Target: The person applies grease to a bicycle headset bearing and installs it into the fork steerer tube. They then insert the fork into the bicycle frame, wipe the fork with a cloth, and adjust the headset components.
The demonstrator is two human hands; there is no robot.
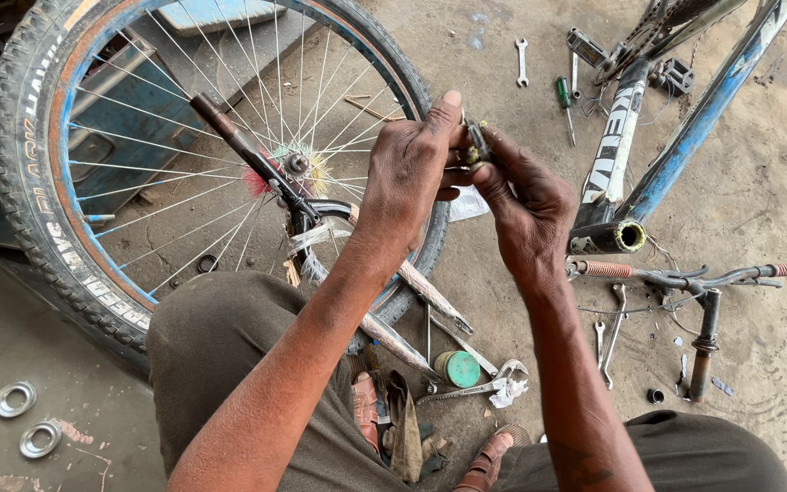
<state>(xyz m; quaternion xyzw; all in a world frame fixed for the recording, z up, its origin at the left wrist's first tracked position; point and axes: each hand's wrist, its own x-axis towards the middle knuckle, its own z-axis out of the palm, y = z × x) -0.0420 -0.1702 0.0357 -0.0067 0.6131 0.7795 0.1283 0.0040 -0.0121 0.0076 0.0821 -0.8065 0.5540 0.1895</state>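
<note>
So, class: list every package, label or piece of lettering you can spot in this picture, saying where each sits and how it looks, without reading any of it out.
Small round tin: on the ground between the person's knees, green lid, pale side.
Frame lettering: on the blue bicycle frame at upper right, dark letters on a white tube.
Tyre lettering: along the black tyre's sidewall at left, pale letters.
No signs or screens.
</note>
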